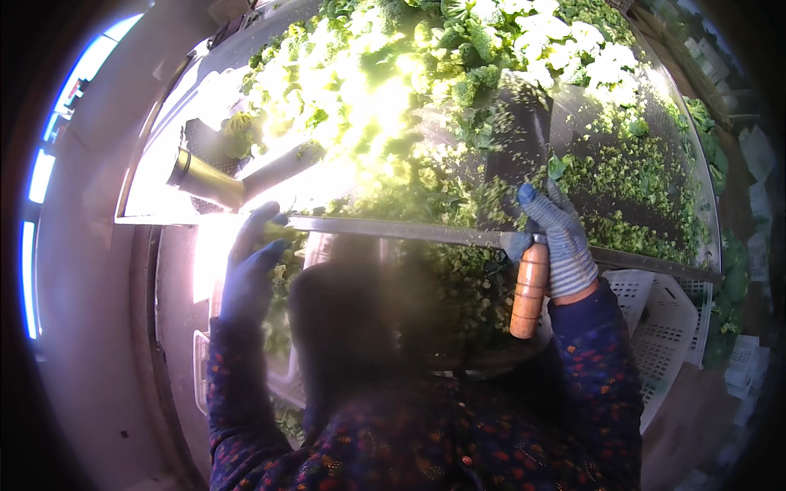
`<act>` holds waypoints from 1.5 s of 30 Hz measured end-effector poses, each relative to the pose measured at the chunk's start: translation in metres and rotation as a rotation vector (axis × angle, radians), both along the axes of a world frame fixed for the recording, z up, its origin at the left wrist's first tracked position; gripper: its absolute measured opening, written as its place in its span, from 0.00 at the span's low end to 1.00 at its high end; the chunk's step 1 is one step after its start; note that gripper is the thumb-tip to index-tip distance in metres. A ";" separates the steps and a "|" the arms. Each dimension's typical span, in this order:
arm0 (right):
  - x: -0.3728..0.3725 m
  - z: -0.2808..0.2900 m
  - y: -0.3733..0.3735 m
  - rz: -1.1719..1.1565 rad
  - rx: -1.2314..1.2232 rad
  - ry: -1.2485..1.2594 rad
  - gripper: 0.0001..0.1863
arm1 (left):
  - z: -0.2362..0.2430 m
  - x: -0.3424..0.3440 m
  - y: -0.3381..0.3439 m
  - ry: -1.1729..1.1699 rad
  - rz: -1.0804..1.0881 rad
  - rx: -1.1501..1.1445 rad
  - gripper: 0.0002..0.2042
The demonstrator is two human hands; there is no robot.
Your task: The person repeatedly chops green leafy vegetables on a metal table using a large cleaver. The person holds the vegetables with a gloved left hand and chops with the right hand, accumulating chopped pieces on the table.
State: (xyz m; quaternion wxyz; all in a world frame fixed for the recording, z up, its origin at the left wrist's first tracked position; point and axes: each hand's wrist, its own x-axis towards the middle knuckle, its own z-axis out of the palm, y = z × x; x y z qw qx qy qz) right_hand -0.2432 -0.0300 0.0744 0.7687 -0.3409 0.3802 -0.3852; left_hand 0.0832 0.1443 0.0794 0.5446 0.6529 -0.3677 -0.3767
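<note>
Room: pale wall [90, 327] on the left with bright windows [38, 176]; strong sunlight washes out the middle of the view.
Desk: wide metal desk [401, 230] with a thin raised rim; the near edge crosses just in front of the person.
Broccoli: florets [483, 41] heap along the far half; green crumbs [647, 176] scatter over the right, almost to the rim.
Knife: the blade [513, 168] lies over the desk, pointing away; the wooden handle [530, 288] sticks out past the near edge toward the person.
Right hand: gloved hand [558, 237] clamped on the knife where blade meets handle, at the near edge.
Left hand: gloved hand [252, 266] at the near edge, blurred; cannot tell whether it grips anything.
Room between: the hands are well apart, a long stretch of rim between them.
Left corner: metal tube [205, 182] lies near the rim, beyond the left hand.
Below: white crates [659, 340] sit under the right edge, near the right forearm.
</note>
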 end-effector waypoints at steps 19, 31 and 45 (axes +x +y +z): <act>-0.003 0.000 0.000 0.073 0.338 -0.401 0.13 | -0.079 -0.064 -0.163 -0.593 -0.125 0.027 0.17; 0.029 -0.017 0.022 0.118 -0.362 0.314 0.14 | -0.029 -0.109 -0.140 0.486 -0.204 -0.209 0.15; 0.033 -0.036 0.040 0.237 -0.868 0.633 0.15 | -0.047 -0.092 -0.144 0.337 -0.106 -0.589 0.22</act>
